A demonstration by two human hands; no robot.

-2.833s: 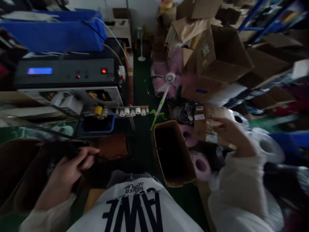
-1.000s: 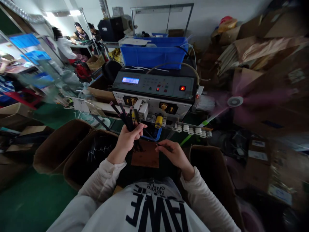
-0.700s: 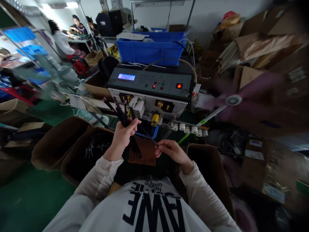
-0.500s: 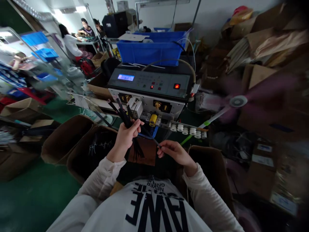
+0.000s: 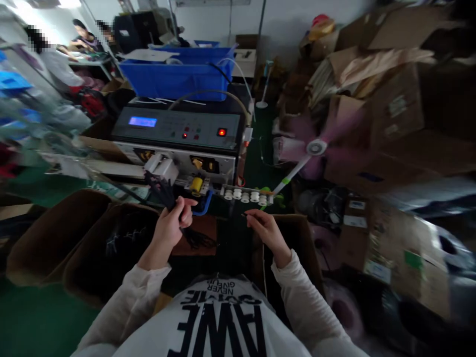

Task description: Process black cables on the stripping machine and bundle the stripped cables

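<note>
Bundle of black wires (image 5: 199,239) is in the L hand (image 5: 171,223), in front of the machine (image 5: 178,126), upper ends by its white block (image 5: 169,171), lower ends fanned loose over a brown board (image 5: 208,225). Prob. light & bendy, thin strands apt to slip apart or snag, so best held round the middle, all tog. L fingers are wrapped round it abt there, forefinger poking R. R hand (image 5: 266,230), well apart, nr the cardboard box (image 5: 308,233) at R, has thumb & forefinger pinched on a small dark bit (image 5: 244,214), poss. a wire end; too blurred to tell.
</note>
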